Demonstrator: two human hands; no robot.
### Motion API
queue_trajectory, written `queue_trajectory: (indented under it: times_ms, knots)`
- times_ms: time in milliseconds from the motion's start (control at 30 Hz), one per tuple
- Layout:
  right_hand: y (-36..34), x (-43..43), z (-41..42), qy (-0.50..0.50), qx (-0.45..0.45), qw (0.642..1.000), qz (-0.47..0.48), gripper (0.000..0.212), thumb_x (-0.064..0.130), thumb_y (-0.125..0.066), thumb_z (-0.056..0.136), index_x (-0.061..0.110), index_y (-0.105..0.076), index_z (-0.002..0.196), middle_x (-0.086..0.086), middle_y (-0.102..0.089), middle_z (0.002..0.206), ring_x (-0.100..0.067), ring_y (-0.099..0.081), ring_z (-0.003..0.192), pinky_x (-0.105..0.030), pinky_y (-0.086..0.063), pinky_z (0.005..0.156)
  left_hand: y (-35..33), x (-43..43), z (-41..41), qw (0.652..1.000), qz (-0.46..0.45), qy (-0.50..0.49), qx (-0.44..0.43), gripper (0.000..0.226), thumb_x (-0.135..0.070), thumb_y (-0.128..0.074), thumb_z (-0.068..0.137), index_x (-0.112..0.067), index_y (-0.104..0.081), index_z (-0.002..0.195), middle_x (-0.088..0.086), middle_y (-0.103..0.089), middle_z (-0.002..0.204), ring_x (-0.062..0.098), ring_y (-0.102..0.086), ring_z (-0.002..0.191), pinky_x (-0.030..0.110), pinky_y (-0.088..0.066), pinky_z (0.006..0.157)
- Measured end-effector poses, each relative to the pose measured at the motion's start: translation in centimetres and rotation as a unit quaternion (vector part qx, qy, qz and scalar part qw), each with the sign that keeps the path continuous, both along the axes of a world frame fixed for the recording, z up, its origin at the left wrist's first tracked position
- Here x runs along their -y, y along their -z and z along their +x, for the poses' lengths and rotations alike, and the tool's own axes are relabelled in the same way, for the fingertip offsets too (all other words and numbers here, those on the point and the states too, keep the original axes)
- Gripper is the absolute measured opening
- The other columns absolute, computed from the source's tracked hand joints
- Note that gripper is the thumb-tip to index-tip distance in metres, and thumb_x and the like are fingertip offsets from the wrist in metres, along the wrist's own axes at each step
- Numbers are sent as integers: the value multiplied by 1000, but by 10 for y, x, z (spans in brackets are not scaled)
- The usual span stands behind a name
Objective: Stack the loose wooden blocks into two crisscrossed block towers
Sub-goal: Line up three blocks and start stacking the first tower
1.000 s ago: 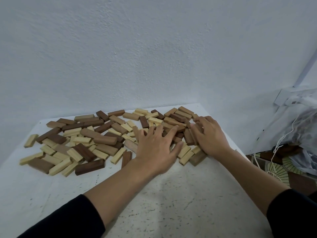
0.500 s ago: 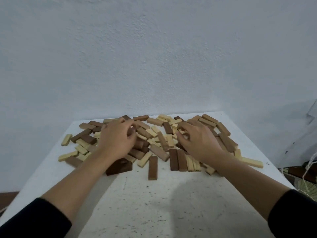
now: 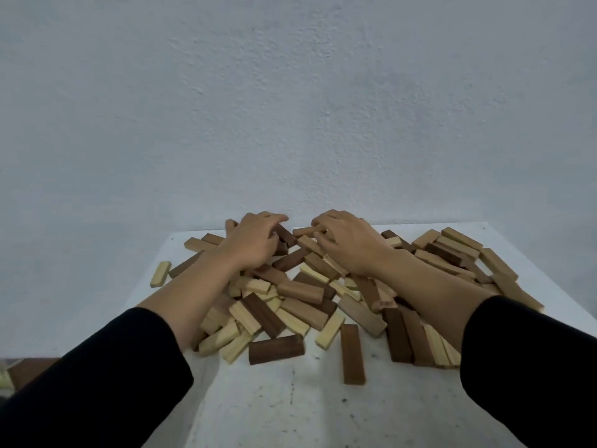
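Two bare hands lie palm down, close together, at the middle of the frame, on the far side of a heap of wooden blocks (image 3: 300,292). The left hand (image 3: 253,245) has its fingers bent down over a dark block (image 3: 287,236). The right hand (image 3: 350,245) has its fingers bent over a mid-brown block (image 3: 307,231). Whether either hand has closed round a block or only rests on the heap cannot be told from this angle.

Both forearms reach across the heap from the lower corners, in black sleeves (image 3: 97,383). The reach suggests the person is sorting or gathering blocks, probably to pick the first pieces for a tower.

The blocks are pale, mid-brown and dark brown, and all lie flat or tilted against one another. They run from centre left to the right edge of the frame, and no layer of a tower shows yet. One pale block (image 3: 160,274) lies apart at centre left. One dark block (image 3: 276,349) and one reddish-brown block (image 3: 352,357) lie at the near edge of the heap, just below centre.

The bench (image 3: 290,409) is white and speckled, with bare surface at bottom centre, likely where the towers would stand. A rough, pale grey wall (image 3: 290,108) fills the upper half of the frame.
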State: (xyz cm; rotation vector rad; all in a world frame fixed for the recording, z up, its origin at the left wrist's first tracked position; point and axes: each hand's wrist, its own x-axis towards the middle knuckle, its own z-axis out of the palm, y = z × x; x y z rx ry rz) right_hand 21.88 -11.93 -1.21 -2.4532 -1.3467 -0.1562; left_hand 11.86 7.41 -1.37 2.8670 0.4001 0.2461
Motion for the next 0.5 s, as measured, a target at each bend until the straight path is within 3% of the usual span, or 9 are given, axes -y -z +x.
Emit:
queue_trajectory:
  times_ms: [133, 267, 400, 500]
  knots:
    - [5, -24, 21, 2, 2, 1000, -19, 40, 28, -41, 103, 18, -53, 139, 0, -56, 139, -21, -50, 125, -44, -40, 103, 3, -11, 14, 999, 25, -3, -35, 44, -21, -33, 103, -30, -53, 142, 0, -51, 140, 25, -45, 131, 50, -26, 99]
    - [12, -40, 29, 13, -7, 999, -46, 38, 27, -41, 100, 17, -57, 133, -1, -62, 122, -23, -50, 117, -42, -40, 93, 6, -17, 20, 1000, 12, -6, -27, 39, -31, -43, 101, -31, -55, 138, -2, -51, 119, 22, -48, 121, 43, -23, 88]
    - [9, -49, 26, 34, -5, 998, -60, 31, 25, -43, 99, 12, -70, 110, -3, -64, 109, -25, -55, 106, -41, -42, 85, 3, -15, 25, 999, -22, -32, -20, 39, -32, -48, 97, -32, -58, 135, -1, -54, 121, 22, -50, 118, 44, -24, 87]
    - [6, -55, 21, 42, -9, 997, -67, 27, 25, -44, 102, 15, -69, 107, -3, -61, 108, -25, -56, 102, -41, -40, 84, 3, -17, 25, 998, -51, -25, -5, 36, -25, -53, 95, -27, -64, 129, 3, -59, 122, 22, -54, 117, 41, -30, 87]
